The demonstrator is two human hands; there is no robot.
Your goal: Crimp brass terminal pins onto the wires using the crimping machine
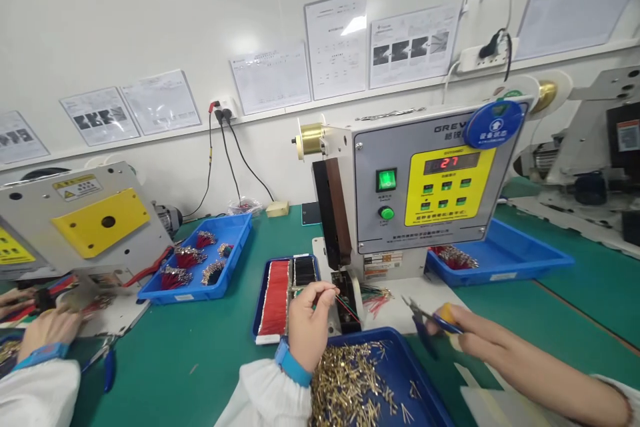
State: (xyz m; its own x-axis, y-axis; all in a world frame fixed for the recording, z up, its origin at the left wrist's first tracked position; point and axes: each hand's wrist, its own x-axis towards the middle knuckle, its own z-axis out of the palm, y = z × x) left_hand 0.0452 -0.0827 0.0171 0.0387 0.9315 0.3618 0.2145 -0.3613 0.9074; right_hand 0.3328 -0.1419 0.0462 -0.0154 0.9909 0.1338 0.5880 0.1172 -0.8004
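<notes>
My left hand [311, 323], with a blue band at its wrist, pinches thin red and green wires [349, 307] at the front of the grey machine [370, 213]. To the right, my right hand [457, 327] is closed round blue-handled pliers [433, 320], whose jaws point left over the machine's white base. Below both hands lies a blue tray [400, 373] holding many small brass-coloured pins. Just left of the machine, a small tray [257, 307] holds rows of red and black pieces. A bundle of wires [377, 300] rests on the base between my hands.
A co-worker's hands [50, 330] are at another machine [100, 213] on the left, with blue-handled pliers [107, 367] nearby. Blue trays with wire bundles stand left [200, 290] and right [525, 260]. Another machine [595, 140] is at the far right.
</notes>
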